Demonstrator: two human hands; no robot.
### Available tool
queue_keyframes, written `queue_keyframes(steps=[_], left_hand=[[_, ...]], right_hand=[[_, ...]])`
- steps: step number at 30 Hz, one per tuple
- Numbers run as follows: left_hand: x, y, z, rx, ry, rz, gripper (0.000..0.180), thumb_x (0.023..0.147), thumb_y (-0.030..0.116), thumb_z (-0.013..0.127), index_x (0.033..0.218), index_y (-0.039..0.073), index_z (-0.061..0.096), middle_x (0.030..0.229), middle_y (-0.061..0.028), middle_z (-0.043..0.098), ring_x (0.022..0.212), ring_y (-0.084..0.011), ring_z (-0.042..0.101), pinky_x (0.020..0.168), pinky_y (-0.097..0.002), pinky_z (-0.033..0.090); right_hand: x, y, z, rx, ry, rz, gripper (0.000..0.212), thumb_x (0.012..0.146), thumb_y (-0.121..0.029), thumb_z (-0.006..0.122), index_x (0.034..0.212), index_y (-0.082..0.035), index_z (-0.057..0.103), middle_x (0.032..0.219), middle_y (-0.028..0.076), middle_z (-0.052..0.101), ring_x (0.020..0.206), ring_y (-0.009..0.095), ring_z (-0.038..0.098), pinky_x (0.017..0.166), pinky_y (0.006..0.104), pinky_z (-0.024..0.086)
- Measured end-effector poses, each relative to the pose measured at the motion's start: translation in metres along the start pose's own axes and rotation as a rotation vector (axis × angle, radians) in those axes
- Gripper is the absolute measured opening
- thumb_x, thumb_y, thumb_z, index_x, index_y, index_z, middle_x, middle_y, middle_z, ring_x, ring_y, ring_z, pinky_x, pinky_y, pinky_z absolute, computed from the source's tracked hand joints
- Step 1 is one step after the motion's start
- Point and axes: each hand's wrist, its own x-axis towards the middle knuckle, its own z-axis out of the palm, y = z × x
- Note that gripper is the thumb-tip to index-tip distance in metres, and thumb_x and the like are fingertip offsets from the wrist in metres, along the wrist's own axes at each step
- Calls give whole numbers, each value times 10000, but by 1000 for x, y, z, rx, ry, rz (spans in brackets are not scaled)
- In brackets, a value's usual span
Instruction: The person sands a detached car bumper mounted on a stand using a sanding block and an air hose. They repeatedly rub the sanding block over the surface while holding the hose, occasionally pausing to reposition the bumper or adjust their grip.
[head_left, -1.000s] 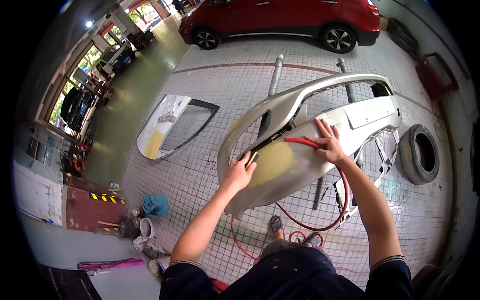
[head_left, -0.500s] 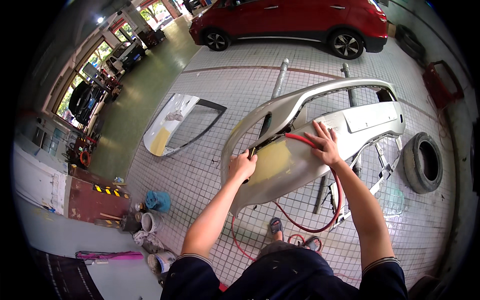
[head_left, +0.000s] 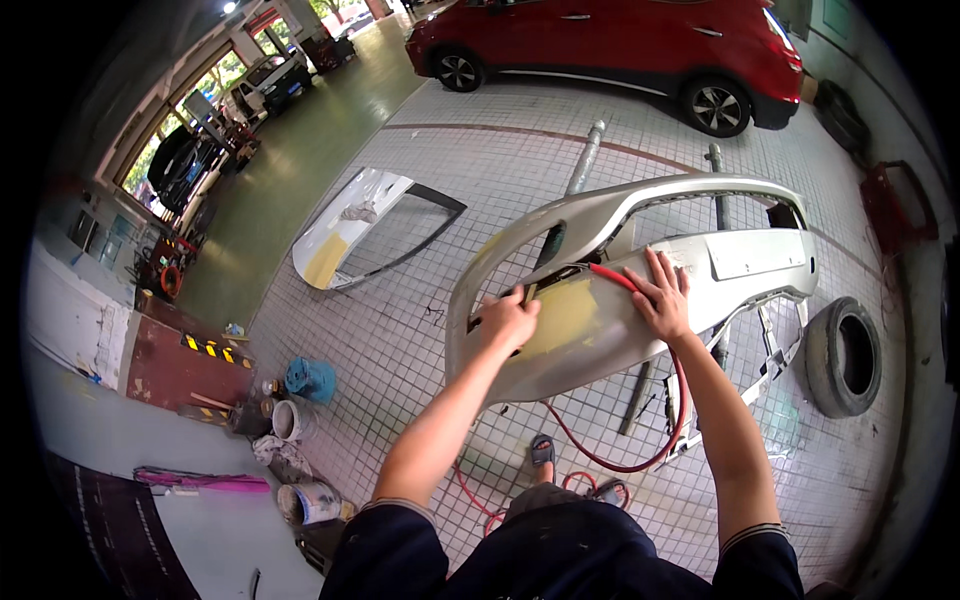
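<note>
bumper cover (head_left: 625,338), pale silver, lies across grey posts (head_left: 584,165) above a tiled floor (head_left: 390,340), directly in front of the person. hands are apart. left hand (head_left: 508,322) is curled around a small flat tool (head_left: 530,293), mostly hidden by the fingers, at the left side of a yellow patch (head_left: 568,316). right hand (head_left: 662,300) lies palm down, fingers extended, on the silver surface right of the patch; a red hose (head_left: 612,276) runs beneath it, gripped or merely pinned: cannot tell.

risks, judged from layout:

1. groove or hollow in the patch. cause: uneven pressure or a tilted tool; contact angle not visible.

2. scratched silver finish. cause: a stroke overrunning the patch edge. the tool could also catch in the dark slot (head_left: 556,275) just above the patch.

3. bumper cover rocking or sliding on the posts. cause: left-hand push exceeding what the right hand steadies; how the cover is fastened cannot be seen.

4. hose slipping and dragging over the surface. cause: right hand lifting, with the weight of the hanging loop pulling down.

5. snag or trip. cause: hose loop sagging near the sandalled feet (head_left: 542,452); a caught foot could jerk the work
</note>
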Motion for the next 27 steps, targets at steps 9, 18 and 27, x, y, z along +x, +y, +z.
queue_keyframes(steps=[9,18,27], left_hand=[[-1,-32,-18,-159,21,698,602,1053,392,694,1629,258,578,1548,-322,550,1359,-494,559,1187,-529,449],[37,-38,-22,-240,-21,995,640,1017,328,752,1624,225,580,1568,-365,551,1375,-535,569,1191,-558,455],[53,-98,-39,-145,-83,1155,702,1028,472,717,1660,223,540,1441,-334,641,1153,-433,658,1071,-519,552]], right_hand=[[-4,5,-9,-33,-31,-17,542,1099,-516,519,1605,-346,612,1837,116,263,1690,396,217,1316,664,82],[3,-2,-12,-71,-110,-13,591,1113,-537,453,1614,-268,612,1829,191,249,1689,448,179,1311,668,44],[0,-12,-29,-57,-150,37,605,1093,-526,463,1567,-207,664,1807,261,258,1678,484,192,1323,639,17]])
